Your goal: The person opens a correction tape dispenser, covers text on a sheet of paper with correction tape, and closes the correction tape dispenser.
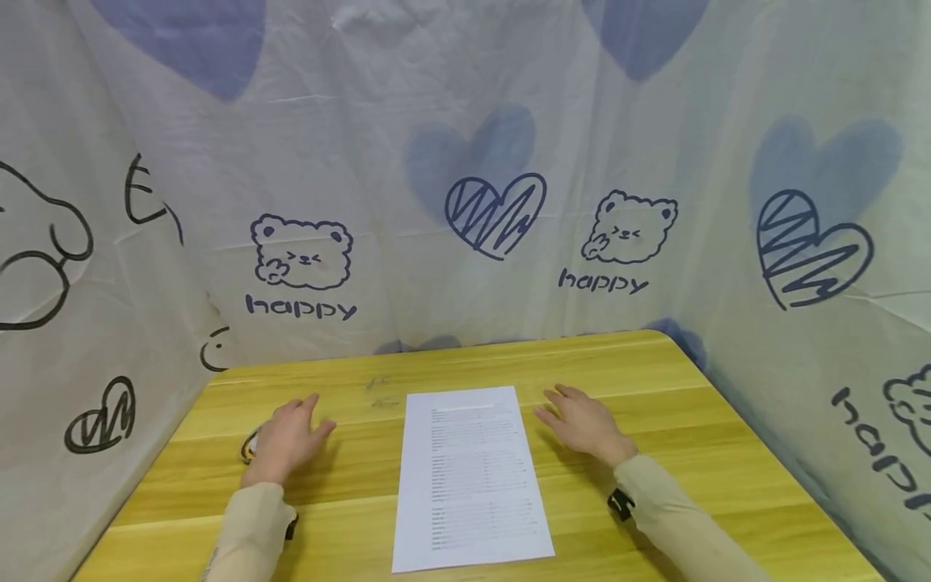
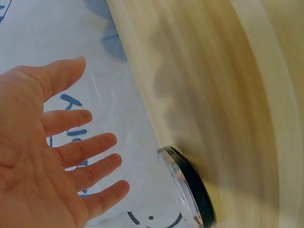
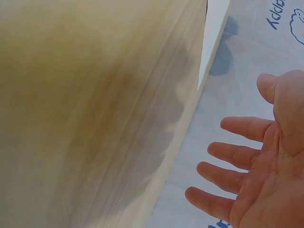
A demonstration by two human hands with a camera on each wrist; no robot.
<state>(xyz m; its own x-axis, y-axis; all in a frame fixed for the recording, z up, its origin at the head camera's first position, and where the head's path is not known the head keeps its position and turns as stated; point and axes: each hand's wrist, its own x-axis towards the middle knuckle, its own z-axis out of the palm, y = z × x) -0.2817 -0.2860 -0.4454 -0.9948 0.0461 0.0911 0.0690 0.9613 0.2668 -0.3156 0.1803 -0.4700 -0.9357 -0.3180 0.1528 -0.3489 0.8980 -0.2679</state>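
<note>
Fingers (image 2: 88,147) on the left hand (image 1: 287,436): I have them spread and released, thumb well apart, nothing in the grasp. On the right hand (image 1: 585,424), same story, fingers extended, loose, holding nothing; both hands look raised over the tabletop (image 1: 334,541), going by the shadows. My landmark is the printed sheet (image 1: 473,477), lying flat between the two hands: right hand just beside its upper right corner, left hand a little farther off its left side. Past the left hand, on the side away from the sheet, a rounded clear-and-dark object (image 2: 192,192) sits on the tabletop, mostly hidden from the head view; I can't tell what it is. If the sheet is what gets handled, I'd judge it best to press one edge lightly and raise the other with a fingertip, since thin paper clings and creases; the left hand should go gently, with that object so near. Now the writing: rows of small print run down the sheet, too fine for me to read. Left of its top, faint grey marks (image 1: 381,392) on the tabletop, also illegible. Beyond the sheet, the patterned cloth (image 1: 407,283) says "happy" beneath bear drawings, with hearts between; no brand that I can make out anywhere.
</note>
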